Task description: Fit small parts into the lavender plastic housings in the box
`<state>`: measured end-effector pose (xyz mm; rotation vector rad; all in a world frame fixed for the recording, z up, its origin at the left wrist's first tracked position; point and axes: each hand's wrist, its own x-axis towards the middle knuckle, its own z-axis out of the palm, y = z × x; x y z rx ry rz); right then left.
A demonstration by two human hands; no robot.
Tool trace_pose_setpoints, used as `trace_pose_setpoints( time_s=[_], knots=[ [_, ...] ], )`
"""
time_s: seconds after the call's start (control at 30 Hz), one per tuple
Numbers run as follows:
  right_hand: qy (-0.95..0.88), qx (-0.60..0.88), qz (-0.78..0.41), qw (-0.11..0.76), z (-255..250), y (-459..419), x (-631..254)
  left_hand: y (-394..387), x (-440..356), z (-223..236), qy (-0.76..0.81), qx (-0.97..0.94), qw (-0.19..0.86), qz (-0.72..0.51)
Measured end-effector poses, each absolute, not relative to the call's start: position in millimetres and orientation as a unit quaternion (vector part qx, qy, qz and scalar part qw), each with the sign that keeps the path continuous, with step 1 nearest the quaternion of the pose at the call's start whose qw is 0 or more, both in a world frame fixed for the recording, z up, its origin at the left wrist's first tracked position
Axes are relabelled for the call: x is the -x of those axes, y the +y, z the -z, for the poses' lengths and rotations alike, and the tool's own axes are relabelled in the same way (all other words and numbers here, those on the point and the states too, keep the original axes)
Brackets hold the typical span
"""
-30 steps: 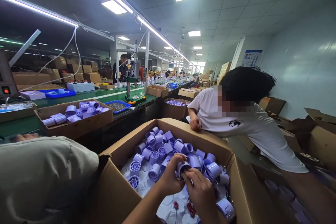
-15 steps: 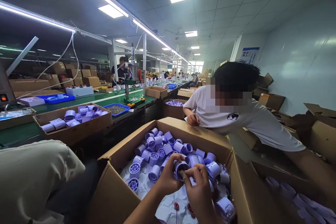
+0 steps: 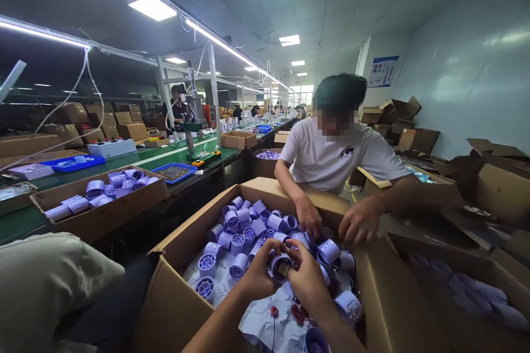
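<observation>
My left hand [image 3: 260,274] is wrapped round a light purple plastic cylinder [image 3: 277,268], its open end facing me. My right hand [image 3: 308,280] grips the same cylinder from the other side, with the thumb at the opening. What lies inside the cylinder is dark and hard to make out. Both hands are over an open cardboard box [image 3: 165,281] holding many similar purple cylinders [image 3: 207,265], some with spoked ends. Below my hands, small red wired parts [image 3: 274,311] rest on crumpled white paper [image 3: 259,320].
Across the box a co-worker [image 3: 331,160] in a white shirt reaches in with both hands. To the left, a carton [image 3: 99,215] of purple cylinders and a blue tray [image 3: 174,172] of small parts stand by a green conveyor [image 3: 149,157]. Another box [image 3: 447,253] is at the right.
The co-worker has straightened up and brought both hands over the box's far right corner. My right hand has closed further round the cylinder. The view has shifted slightly.
</observation>
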<state>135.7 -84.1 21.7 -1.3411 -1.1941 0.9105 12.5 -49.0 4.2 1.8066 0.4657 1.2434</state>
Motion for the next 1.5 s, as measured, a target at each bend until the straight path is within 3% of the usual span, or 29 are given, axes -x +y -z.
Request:
trace_pose_setpoints(
  time_s=[0.17,0.37,0.53,0.77,0.9,1.13,1.3,1.4,1.5],
  knots=[
    [-0.536,0.607,-0.318,0.492,-25.4,-84.8,-129.7,-47.2,-13.0,-6.3,0.235,-0.760,0.391,-0.464],
    [-0.434,0.544,-0.420,0.582,-14.5,-77.2,-119.5,-45.0,-10.8,-8.8,0.280,-0.783,0.323,-0.451],
    [-0.378,0.514,-0.492,0.593,-12.3,-70.7,-121.4,-44.2,-9.2,-11.2,0.301,-0.795,0.328,-0.413],
    [-0.465,0.566,-0.375,0.569,-15.3,-77.7,-119.5,-44.6,-7.5,-15.9,0.312,-0.802,0.335,-0.384],
    [-0.471,0.579,-0.367,0.556,-12.0,-77.7,-115.0,-41.7,-4.1,-16.5,0.319,-0.803,0.334,-0.378],
    [-0.493,0.417,-0.482,0.592,-13.6,-70.1,-125.3,-46.2,-7.1,-15.2,0.276,-0.778,0.363,-0.431],
    [-0.403,0.416,-0.527,0.621,-24.0,-73.5,-173.4,-16.8,5.6,-18.6,0.313,-0.743,0.405,-0.431],
    [-0.258,0.479,-0.471,0.695,-11.7,-77.3,-238.4,20.8,23.3,-16.4,0.487,-0.745,0.361,-0.279],
    [-0.105,0.571,-0.374,0.723,-1.4,-83.3,-322.0,46.2,36.7,-1.2,0.529,-0.743,0.354,-0.206]
  ],
)
